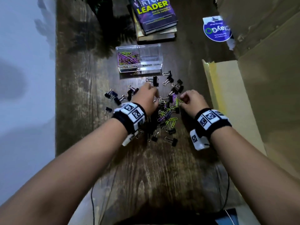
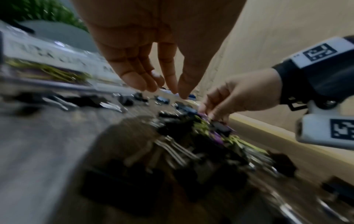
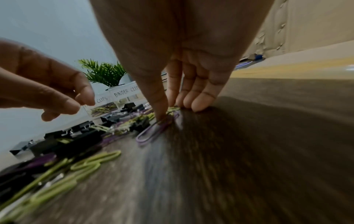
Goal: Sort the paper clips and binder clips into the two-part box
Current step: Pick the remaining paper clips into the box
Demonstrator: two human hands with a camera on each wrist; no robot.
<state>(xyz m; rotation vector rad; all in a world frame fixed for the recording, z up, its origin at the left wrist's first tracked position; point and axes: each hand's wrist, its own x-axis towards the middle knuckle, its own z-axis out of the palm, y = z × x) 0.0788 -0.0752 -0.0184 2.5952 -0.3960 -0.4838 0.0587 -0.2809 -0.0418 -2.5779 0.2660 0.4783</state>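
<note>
Many light, thin paper clips [image 1: 168,116] lie mixed with binder clips [image 1: 172,88] at 6 o'clock of the two-part box [image 1: 139,60]. Right hand [image 1: 193,101] pinches a purple paper clip [image 3: 155,131] flat on the table [image 1: 97,95]; it looks slippery, so better lift one end. Left hand [image 1: 148,99] hovers with relaxed fingers, holding nothing.

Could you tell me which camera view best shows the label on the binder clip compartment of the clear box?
The right wrist view: the words BINDER CLIPS on the label read clearly, facing the camera. In the head view the label is faint and hard to read. In the left wrist view motion blurs the clear box, leaving its lettering illegible.
</note>
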